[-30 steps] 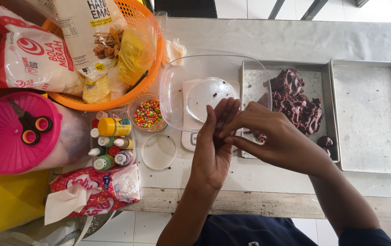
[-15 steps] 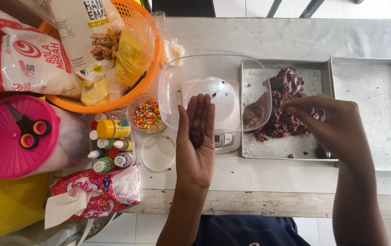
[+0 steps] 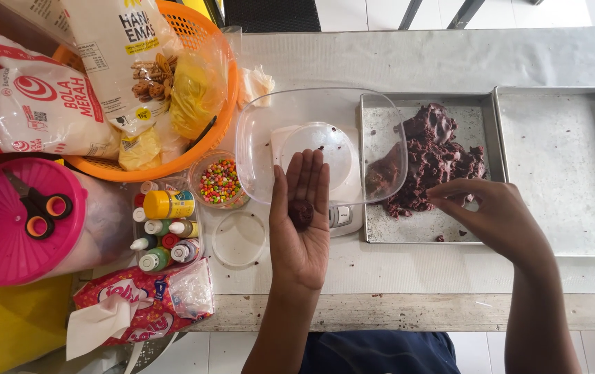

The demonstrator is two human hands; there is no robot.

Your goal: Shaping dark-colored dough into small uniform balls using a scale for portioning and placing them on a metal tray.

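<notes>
Dough ball (image 3: 302,211) sits on your open left hand (image 3: 301,221); your right hand (image 3: 484,215) pinches at dough mass (image 3: 430,159) in tray (image 3: 380,232).

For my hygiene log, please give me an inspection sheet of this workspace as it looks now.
Surface: pale worktable, crumbs near the front edge.
Job's things: small dark dough piece on the open left hand; brown dough mass in a metal tray; second metal tray beside it; clear plastic bowl on a white scale.
Clutter: orange basket of bags, cup of coloured sprinkles, colouring bottles, scissors on a pink lid.
Grippers: right hand pinching at the dough mass.
Cables: nothing seen.
Surroundings: tiled floor.
</notes>
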